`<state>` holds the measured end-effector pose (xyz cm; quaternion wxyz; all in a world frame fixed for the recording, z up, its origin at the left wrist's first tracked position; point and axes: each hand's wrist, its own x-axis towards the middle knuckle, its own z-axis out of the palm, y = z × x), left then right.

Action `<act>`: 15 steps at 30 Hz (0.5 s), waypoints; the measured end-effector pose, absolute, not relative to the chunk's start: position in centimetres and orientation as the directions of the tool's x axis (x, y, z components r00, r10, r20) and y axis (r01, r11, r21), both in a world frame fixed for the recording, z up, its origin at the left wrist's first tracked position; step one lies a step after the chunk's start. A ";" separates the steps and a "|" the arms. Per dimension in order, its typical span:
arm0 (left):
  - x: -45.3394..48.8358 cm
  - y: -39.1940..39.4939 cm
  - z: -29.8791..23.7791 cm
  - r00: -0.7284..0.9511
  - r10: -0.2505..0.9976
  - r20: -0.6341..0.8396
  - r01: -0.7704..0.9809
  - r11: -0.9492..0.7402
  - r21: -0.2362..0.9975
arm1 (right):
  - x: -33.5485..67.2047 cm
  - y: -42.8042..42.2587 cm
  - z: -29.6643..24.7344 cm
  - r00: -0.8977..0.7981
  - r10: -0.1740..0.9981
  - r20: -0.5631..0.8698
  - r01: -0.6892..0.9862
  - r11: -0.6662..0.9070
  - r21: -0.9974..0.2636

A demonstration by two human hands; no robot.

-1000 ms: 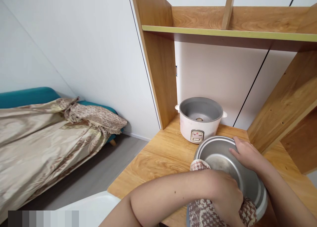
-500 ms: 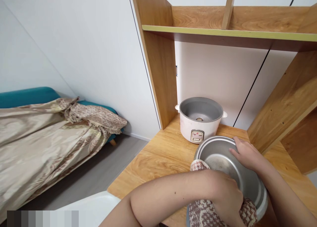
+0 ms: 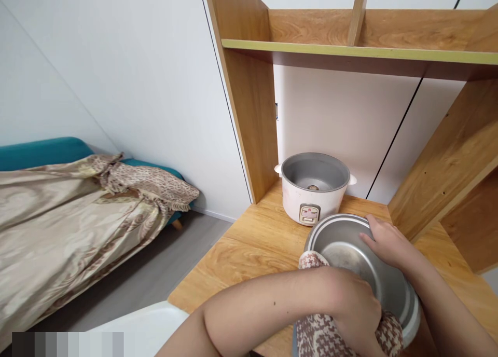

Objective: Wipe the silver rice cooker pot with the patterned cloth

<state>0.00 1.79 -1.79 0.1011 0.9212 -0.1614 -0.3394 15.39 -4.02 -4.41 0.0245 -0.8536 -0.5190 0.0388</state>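
Observation:
A silver-grey inner pot is tilted over the wooden desk, its hollow inside facing me. My right hand grips the pot's far right rim, thumb over the inside. Bunched in my left hand is a brown-and-white houndstooth cloth, which drapes over the pot's near side and rim; those fingers are curled and partly hidden. Just behind the pot stands the white rice cooker body, without a lid, its grey cavity and central heating disc showing.
The wooden desk has side panels and a shelf above the cooker. A white surface, possibly a chair, is at the near left edge. Farther left, a teal sofa carries a beige patterned cover.

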 end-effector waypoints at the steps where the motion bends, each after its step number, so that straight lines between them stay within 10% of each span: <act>1: 0.0 1.7 -1.7 0.715 -0.363 -0.598 -0.229 -0.929 0.290 | 15.4 -4.0 -4.4 0.458 0.888 -0.041 0.884 -0.460 -0.081; 15: -0.3 1.5 -0.3 0.692 -0.331 -0.641 -0.204 -0.942 0.267 | 15.5 -4.1 -4.6 0.459 0.887 -0.038 0.884 -0.461 -0.076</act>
